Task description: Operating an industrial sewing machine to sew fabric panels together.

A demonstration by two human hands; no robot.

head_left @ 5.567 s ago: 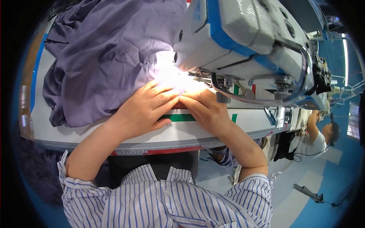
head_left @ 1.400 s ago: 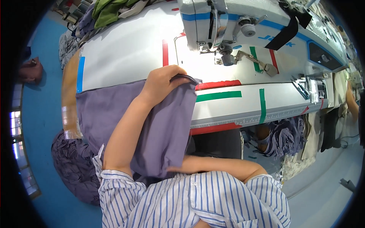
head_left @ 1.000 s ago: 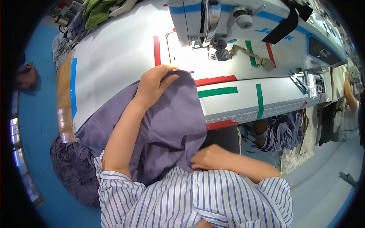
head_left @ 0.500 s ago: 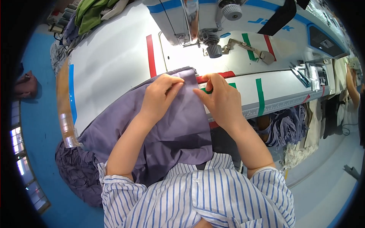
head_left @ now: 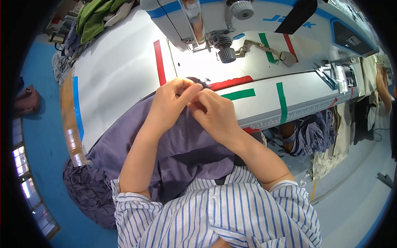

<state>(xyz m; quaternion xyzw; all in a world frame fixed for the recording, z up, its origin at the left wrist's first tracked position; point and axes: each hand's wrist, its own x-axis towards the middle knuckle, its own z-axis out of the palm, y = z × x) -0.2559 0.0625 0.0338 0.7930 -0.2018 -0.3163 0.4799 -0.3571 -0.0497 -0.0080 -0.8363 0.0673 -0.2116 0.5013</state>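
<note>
A piece of purple fabric spreads from the white table down over my lap. At its far edge, in front of the sewing machine, my two hands meet with fingertips touching. My left hand is closed in a pinch on the fabric's edge. Thumb and fingers of my right hand are pinched on the same edge, right beside the left fingertips. The exact bit of cloth between them is mostly hidden; a dark, bunched part of the edge shows just beyond.
Red tape and green tape mark the white table, with a ruler strip along its front edge. Snips lie at the right. Green cloth is piled at the back left, and crumpled purple cloth hangs below.
My right hand has moved left to meet my left hand, which shifted slightly left. The fabric's far right corner has been drawn in and bunched under the fingers. The view has shifted a little.
</note>
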